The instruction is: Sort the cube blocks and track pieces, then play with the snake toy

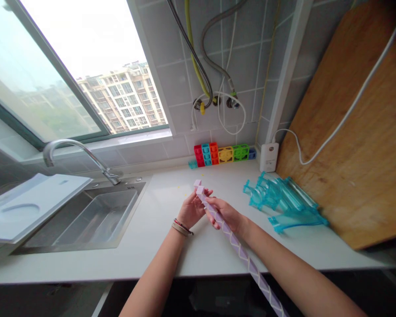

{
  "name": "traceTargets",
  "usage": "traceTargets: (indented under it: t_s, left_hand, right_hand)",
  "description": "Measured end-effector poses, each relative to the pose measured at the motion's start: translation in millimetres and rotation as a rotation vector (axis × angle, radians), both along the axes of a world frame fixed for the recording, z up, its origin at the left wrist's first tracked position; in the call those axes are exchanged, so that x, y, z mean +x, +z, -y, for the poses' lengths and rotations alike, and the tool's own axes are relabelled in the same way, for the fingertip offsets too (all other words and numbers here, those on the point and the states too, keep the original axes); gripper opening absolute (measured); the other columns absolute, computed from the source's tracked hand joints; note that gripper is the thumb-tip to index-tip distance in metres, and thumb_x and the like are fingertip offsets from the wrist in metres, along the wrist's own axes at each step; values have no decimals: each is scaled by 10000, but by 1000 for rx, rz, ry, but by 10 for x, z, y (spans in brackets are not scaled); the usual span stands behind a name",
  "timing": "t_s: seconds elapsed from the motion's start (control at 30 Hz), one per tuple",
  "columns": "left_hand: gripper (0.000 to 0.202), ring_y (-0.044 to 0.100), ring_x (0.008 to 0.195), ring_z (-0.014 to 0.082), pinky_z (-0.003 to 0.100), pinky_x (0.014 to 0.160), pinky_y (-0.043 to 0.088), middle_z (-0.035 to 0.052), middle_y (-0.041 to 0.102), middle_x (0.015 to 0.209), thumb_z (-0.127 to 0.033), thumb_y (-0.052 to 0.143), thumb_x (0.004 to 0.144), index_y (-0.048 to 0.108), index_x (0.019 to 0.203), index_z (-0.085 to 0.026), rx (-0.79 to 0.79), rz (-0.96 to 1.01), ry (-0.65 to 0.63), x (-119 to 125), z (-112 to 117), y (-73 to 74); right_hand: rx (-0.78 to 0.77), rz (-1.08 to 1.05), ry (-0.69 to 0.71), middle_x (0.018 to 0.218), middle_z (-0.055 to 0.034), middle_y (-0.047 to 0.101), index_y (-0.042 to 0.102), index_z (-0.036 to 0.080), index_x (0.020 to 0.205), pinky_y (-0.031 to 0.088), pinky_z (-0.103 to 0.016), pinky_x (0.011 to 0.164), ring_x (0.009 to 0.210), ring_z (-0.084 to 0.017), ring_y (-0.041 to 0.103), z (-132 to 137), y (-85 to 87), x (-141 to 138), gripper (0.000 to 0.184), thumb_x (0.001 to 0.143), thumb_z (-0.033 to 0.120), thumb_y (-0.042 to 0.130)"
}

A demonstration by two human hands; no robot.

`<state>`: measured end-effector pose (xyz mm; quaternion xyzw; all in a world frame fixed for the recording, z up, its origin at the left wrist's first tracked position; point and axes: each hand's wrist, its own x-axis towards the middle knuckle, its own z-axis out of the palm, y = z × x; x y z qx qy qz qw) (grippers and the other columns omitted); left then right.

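Observation:
A long lavender twisty snake puzzle with pale zigzag seams slants from the counter's middle down past its front edge, toward the lower right. My right hand is wrapped round it near its upper end, thumb along the top. My left hand is closed at that same end, with its fingers partly hidden behind the puzzle. Two blocky lavender tips show side by side above my fingers; how they join is hidden. A red cord and a tan band circle my left wrist.
Coloured plastic blocks line the back wall. Clear teal plastic parts lie at right, before a wooden board and a white plug-in box. At left are a sink with a plastic tub, a faucet and a white board.

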<state>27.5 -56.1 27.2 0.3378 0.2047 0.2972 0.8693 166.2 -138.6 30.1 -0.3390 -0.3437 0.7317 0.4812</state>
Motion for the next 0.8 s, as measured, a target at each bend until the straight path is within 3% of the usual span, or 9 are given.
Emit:
traceTargets:
  t_s: [0.1,0.2,0.27,0.4,0.63,0.8]
  left_hand:
    - [285,739,940,215,287,760,570,52,781,1071,-412,558,976,735,1000,-190,15,48,-2,-19,5,-10]
    - [349,721,640,174,242,475,491,93,784,1036,-452,559,968,743,994,-157,36,39,-43,-43,-2,-13]
    - [356,657,485,146,249,404,445,114,785,1017,-459,589,948,742,1006,-143,51,21,-58,-54,-7,-1]
    - [339,647,478,147,274,444,490,125,781,1026,-421,685,894,720,1081,-140,90,-13,-1,-39,-17,19]
    - [245,718,824,157,240,687,549,55,763,1044,-281,793,818,700,1015,-169,178,-40,243,30,-56,-43]
    - [332,709,848,161,272,739,541,69,746,1138,-333,820,802,685,1074,-200,214,-42,257,41,-34,-29]
  right_hand:
    - [69,-88,46,584,-2,660,616,155,860,390,-184,340,348,-98,545,32,31,-2,348,934,483,528]
    - [112,-159,51,757,-13,725,606,170,1045,405,-190,342,384,-107,600,41,39,-13,283,918,421,567]
    - [116,-162,46,785,-8,728,574,187,1124,413,-192,340,394,-115,617,35,32,-14,298,923,406,573]
    - [104,-110,-40,749,4,711,545,196,1122,448,-198,359,411,-127,629,11,9,-9,287,920,393,594]
    - [17,-11,-129,730,-6,711,546,202,1050,449,-199,376,433,-140,646,-9,12,-27,233,913,387,584]
    - [-54,2,-151,602,-4,666,569,177,968,444,-203,375,396,-134,602,-21,6,-3,226,968,390,493]
